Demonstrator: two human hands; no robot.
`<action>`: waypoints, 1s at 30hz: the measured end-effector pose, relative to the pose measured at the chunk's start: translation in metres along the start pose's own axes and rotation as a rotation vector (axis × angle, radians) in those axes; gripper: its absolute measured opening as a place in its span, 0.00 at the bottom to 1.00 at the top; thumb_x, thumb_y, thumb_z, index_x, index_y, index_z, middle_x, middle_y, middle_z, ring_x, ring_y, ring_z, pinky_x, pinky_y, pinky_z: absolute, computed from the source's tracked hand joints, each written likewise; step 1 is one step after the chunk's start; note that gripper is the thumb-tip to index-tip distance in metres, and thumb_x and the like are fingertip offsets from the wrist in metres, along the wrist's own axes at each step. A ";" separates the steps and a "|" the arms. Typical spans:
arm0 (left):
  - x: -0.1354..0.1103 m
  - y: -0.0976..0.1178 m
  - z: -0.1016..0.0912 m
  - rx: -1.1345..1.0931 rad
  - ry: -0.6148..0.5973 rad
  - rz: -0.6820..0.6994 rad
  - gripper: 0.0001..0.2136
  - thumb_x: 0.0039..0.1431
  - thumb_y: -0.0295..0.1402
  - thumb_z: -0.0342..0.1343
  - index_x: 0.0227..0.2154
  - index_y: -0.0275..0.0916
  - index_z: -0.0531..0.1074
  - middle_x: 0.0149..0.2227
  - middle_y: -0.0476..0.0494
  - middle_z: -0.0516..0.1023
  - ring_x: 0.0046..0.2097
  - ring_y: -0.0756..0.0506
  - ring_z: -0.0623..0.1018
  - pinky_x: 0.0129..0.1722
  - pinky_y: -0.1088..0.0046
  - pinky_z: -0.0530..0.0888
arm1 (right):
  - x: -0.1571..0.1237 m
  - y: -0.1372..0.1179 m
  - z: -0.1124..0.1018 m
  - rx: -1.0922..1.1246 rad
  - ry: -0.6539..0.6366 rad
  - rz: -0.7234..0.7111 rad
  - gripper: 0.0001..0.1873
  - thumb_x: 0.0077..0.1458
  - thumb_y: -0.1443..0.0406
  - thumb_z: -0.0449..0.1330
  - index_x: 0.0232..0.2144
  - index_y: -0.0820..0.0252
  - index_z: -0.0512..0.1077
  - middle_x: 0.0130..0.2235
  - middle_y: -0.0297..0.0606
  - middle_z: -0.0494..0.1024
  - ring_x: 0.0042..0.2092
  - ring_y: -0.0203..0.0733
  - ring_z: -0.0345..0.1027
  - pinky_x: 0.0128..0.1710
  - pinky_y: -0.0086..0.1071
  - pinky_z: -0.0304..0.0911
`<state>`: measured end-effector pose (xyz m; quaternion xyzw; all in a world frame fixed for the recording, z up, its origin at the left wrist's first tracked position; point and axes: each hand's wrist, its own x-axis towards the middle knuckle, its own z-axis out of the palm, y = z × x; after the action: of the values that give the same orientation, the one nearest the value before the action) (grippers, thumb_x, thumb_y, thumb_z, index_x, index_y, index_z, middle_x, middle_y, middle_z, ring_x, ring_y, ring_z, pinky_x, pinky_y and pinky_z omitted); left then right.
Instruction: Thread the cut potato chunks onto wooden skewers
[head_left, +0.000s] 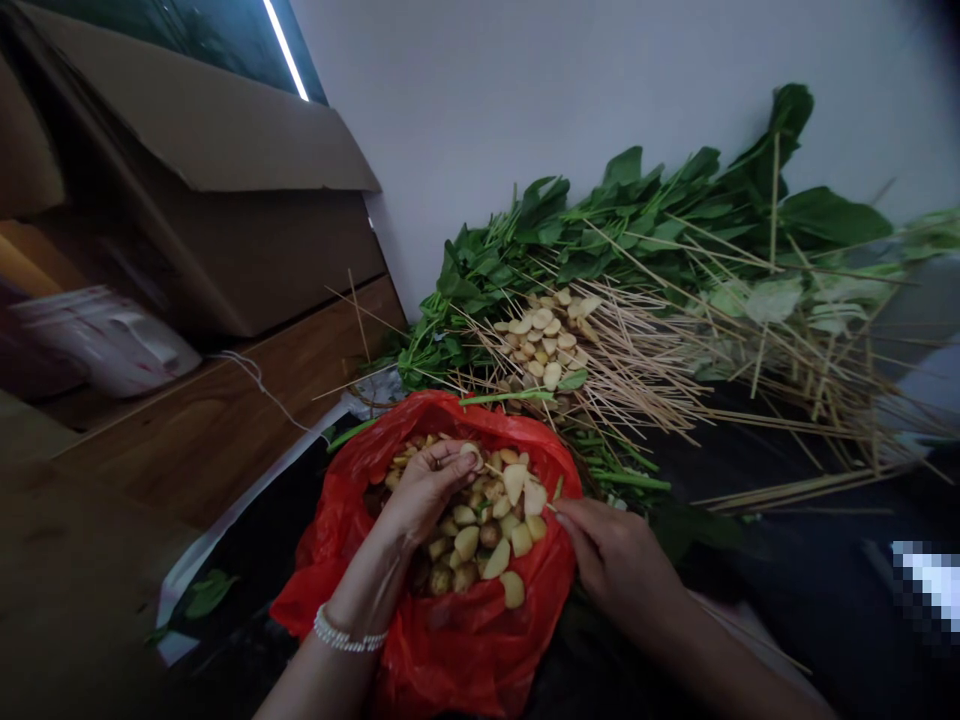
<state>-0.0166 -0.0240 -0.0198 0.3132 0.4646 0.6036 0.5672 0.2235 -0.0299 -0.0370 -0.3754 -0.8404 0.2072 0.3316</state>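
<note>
My left hand (424, 490), with a beaded bracelet at the wrist, pinches a pale potato slice (472, 456) over an open red plastic bag (469, 650). In my right hand (622, 565), thumb and fingers close on one end of a thin wooden skewer (491, 468). Threaded on that skewer are pale slices (514, 482), and its other end points at the slice in my left hand. Cut potato pieces (466, 542), some with skin on, fill the bag below both hands.
Behind the bag lie finished-looking skewers of potato slices (544, 340) with their sticks (645, 355) fanned rightward. Leafy greens (660, 225) line the wall, and pale leaves (772, 300) are at right. A cardboard box (262, 240) and white jug (112, 340) stand left.
</note>
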 end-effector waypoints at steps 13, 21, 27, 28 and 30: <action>0.000 -0.002 0.014 -0.090 0.131 0.133 0.12 0.36 0.35 0.73 0.23 0.34 0.79 0.24 0.51 0.75 0.27 0.56 0.71 0.28 0.84 0.68 | 0.001 0.005 0.003 -0.134 0.113 -0.129 0.13 0.64 0.68 0.48 0.40 0.63 0.73 0.36 0.43 0.80 0.37 0.43 0.76 0.37 0.32 0.68; -0.001 -0.003 0.014 -0.082 0.053 0.134 0.11 0.40 0.35 0.71 0.22 0.33 0.78 0.22 0.51 0.73 0.26 0.56 0.68 0.27 0.83 0.65 | 0.003 0.002 0.001 0.011 0.090 -0.122 0.13 0.63 0.70 0.47 0.34 0.60 0.72 0.30 0.37 0.78 0.31 0.38 0.73 0.31 0.28 0.65; -0.002 -0.005 0.016 -0.068 0.064 0.128 0.11 0.39 0.35 0.72 0.21 0.34 0.78 0.22 0.51 0.71 0.25 0.56 0.66 0.25 0.82 0.64 | -0.001 0.007 0.005 -0.087 0.172 -0.167 0.12 0.62 0.70 0.50 0.31 0.61 0.72 0.32 0.42 0.77 0.34 0.42 0.72 0.36 0.32 0.64; -0.002 -0.006 0.016 -0.069 0.066 0.125 0.11 0.39 0.35 0.72 0.21 0.34 0.78 0.22 0.51 0.71 0.25 0.56 0.66 0.25 0.82 0.64 | -0.002 0.007 0.005 -0.111 0.174 -0.173 0.13 0.63 0.71 0.49 0.30 0.62 0.71 0.32 0.42 0.76 0.34 0.43 0.72 0.36 0.33 0.64; -0.003 -0.006 0.017 -0.075 0.071 0.129 0.11 0.38 0.36 0.72 0.21 0.34 0.78 0.22 0.51 0.71 0.25 0.55 0.66 0.26 0.82 0.64 | -0.002 0.005 0.005 -0.112 0.162 -0.170 0.14 0.63 0.71 0.48 0.30 0.62 0.71 0.30 0.41 0.75 0.32 0.42 0.71 0.35 0.33 0.64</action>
<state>0.0016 -0.0234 -0.0184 0.2997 0.4403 0.6666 0.5215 0.2235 -0.0291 -0.0447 -0.3362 -0.8500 0.0999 0.3931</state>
